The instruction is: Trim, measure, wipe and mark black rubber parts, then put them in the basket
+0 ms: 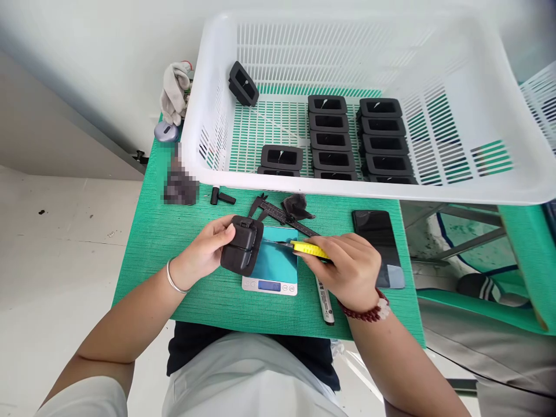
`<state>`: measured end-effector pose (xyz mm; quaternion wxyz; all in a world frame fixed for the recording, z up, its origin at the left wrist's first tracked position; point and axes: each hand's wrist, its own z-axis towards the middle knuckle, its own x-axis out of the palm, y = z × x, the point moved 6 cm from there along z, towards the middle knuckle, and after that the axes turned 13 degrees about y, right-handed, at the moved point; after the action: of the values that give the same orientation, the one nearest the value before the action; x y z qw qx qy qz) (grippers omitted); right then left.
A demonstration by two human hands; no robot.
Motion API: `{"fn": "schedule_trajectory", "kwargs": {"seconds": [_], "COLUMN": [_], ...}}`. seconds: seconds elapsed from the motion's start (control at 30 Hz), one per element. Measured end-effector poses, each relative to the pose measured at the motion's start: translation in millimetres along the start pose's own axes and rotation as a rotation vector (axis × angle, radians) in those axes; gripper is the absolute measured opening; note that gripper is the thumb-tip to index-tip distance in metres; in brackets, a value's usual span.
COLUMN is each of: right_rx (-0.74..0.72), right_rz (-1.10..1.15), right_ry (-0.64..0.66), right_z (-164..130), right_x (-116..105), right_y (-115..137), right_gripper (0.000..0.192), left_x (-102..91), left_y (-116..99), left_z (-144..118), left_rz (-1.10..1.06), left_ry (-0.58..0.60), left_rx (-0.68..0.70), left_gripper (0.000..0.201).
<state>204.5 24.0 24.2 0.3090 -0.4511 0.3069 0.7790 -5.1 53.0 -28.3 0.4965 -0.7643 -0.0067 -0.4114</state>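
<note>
My left hand (209, 246) grips a black plastic part (241, 245) with a rounded rectangular flange, its raised side facing up. In my right hand (350, 267) is a yellow utility knife (311, 249), its blade pointing left toward the part's right edge. Whether the blade touches the part, I cannot tell. Below them lies a small digital scale (271, 286) with a shiny blue-green plate, partly covered by the part. Behind the scale rests a black caliper (278, 213). Under my right hand a white marker pen (325, 301) lies partly hidden.
A large white basket (304, 186) holds several black parts (328, 140) in stacks. Around the green mat (152, 278) lie a black phone (377, 243), a dark crumpled cloth (297, 206), a small black T-shaped piece (222, 196), a grey oval case (165, 131) and a glove (174, 92).
</note>
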Motion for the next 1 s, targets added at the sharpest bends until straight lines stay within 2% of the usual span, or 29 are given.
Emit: {"fn": "schedule_trajectory", "kwargs": {"seconds": [0.17, 0.37, 0.53, 0.73, 0.87, 1.0], "right_rx": [-0.104, 0.017, -0.107, 0.062, 0.005, 0.0], "right_rz": [0.067, 0.003, 0.089, -0.044, 0.022, -0.026], "right_ry": [0.058, 0.016, 0.059, 0.0, 0.021, 0.03], "right_z": [-1, -1, -2, -2, 0, 1], "right_x": [4, 2, 4, 2, 2, 3], "right_y": [5, -2, 5, -6, -2, 0], "right_gripper": [0.016, 0.017, 0.014, 0.02, 0.021, 0.024], "left_x": [-0.4, -0.6, -3.4, -1.5, -4.9, -2.3], "left_y": [-2, 0, -2, 2, 0, 0], "left_z": [0, 0, 0, 1, 2, 2], "left_rz": [0.014, 0.048, 0.019, 0.03, 0.011, 0.032], "left_ry": [-0.026, 0.003, -0.022, -0.01, -0.056, -0.014], "left_rx": [0.001, -0.047, -0.01, -0.044, -0.001, -0.008], "left_gripper": [0.042, 0.045, 0.04, 0.041, 0.038, 0.038]}}
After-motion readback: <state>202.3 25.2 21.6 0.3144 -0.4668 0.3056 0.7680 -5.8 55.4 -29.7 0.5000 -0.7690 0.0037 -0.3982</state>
